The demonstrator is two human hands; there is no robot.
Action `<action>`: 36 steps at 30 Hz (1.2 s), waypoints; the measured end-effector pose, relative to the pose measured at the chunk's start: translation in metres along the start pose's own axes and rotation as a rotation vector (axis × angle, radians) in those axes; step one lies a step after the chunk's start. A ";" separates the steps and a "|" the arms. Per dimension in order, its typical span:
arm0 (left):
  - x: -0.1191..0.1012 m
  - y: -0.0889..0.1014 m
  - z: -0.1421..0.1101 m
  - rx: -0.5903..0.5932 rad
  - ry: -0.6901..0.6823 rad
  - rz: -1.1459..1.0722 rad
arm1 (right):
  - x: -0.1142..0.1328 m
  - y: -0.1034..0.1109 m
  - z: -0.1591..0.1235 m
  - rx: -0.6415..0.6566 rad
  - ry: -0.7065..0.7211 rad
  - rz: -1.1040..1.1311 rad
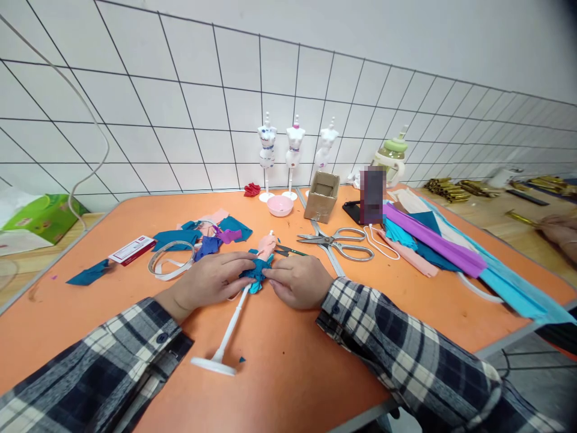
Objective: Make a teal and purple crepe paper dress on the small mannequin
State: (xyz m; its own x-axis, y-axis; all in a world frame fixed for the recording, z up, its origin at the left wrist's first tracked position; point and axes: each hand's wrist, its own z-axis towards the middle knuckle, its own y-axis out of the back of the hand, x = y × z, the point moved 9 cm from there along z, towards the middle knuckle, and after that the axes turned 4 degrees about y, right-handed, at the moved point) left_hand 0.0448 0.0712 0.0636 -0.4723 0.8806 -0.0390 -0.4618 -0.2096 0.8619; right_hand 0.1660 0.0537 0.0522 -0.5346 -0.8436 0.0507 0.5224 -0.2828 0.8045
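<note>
A small dress form lies tilted across the table, its white stand (pixel 232 325) pointing toward me. Pink crepe paper (pixel 267 245) wraps its upper body. Around its waist is gathered dark blue crepe paper (pixel 255 269), with lighter turquoise paper showing beneath. My left hand (pixel 216 278) pinches the blue paper from the left. From the right, my right hand (pixel 301 282) grips its other side with bent fingers; the fingertips are partly hidden. Just beyond my right hand lie small dark-handled scissors (pixel 291 250).
Large metal scissors (pixel 336 240) lie right of centre. Paper scraps (pixel 175 239), a tape roll (pixel 155 264) and a red-white box (pixel 131 250) lie left. Behind stand several dress forms (pixel 295 144), a pink bowl (pixel 280 206), a cardboard box (pixel 321 197) and a phone (pixel 372 195). Folded crepe paper (pixel 442 243) covers the right.
</note>
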 end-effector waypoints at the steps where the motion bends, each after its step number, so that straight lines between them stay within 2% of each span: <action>1: 0.002 0.000 0.000 0.013 0.015 -0.019 | 0.000 0.001 0.000 -0.006 0.004 0.011; 3: 0.006 -0.001 -0.001 0.038 0.057 -0.070 | -0.005 0.004 -0.001 -0.026 -0.030 0.047; 6: 0.020 -0.007 -0.003 0.067 0.181 -0.192 | -0.021 0.011 -0.001 -0.062 -0.167 0.104; 10: 0.050 -0.021 -0.011 -0.004 0.496 -0.404 | -0.045 0.012 -0.005 -0.084 -0.444 0.138; 12: 0.058 -0.029 -0.015 -0.059 0.606 -0.549 | -0.053 0.004 -0.009 -0.025 -0.580 0.166; 14: 0.057 -0.036 -0.015 -0.076 0.636 -0.641 | -0.052 -0.007 -0.010 0.067 -0.622 0.194; 18: 0.038 -0.041 -0.008 0.019 0.604 -0.552 | -0.039 -0.013 -0.005 0.137 -0.518 0.174; 24: 0.021 -0.018 0.004 -0.013 0.442 -0.200 | -0.041 -0.014 -0.005 0.159 -0.498 0.144; 28: 0.018 -0.014 0.007 0.012 0.364 -0.191 | -0.041 -0.015 -0.005 0.173 -0.470 0.139; 32: 0.020 -0.011 0.005 -0.037 0.345 -0.201 | -0.044 -0.017 -0.007 0.185 -0.483 0.141; 36: 0.015 -0.012 0.005 -0.038 0.278 -0.145 | -0.046 -0.017 -0.007 0.183 -0.491 0.145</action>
State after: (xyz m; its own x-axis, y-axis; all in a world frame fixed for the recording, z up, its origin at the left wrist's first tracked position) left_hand 0.0473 0.0891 0.0554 -0.5842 0.7534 -0.3017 -0.5647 -0.1104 0.8179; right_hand 0.1869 0.0943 0.0324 -0.7360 -0.5431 0.4043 0.5132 -0.0581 0.8563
